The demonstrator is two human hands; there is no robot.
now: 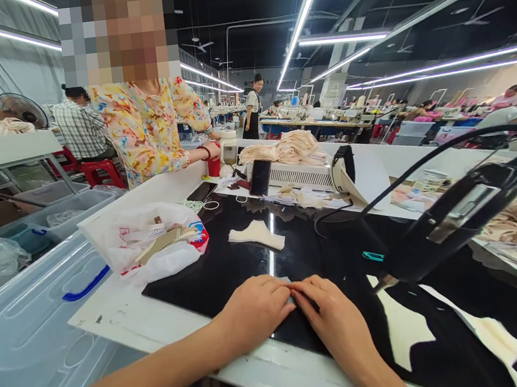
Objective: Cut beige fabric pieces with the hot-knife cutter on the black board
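Note:
My left hand point(255, 311) and my right hand point(333, 309) meet fingertip to fingertip over the black glossy work surface point(229, 270). Their closed fingers pinch a small pale grey-blue piece point(287, 280); most of it is hidden, and its kind is unclear. Beyond them, a cream cut fabric piece point(257, 235) with curved edges lies flat. To the right of my right hand are another cream fabric piece point(404, 329) and a long curved one point(482, 321), near the blurred black machine arm point(460, 221). Teal thread snips point(373, 256) lie beside that arm.
A white plastic bag point(164, 262) with scraps sits left. Behind are a phone point(260, 178), folded cream fabric point(297, 146) and a white vented box point(300, 175). A person in a floral top point(141, 129) stands across the table. Clear plastic bins point(36, 321) stand at left.

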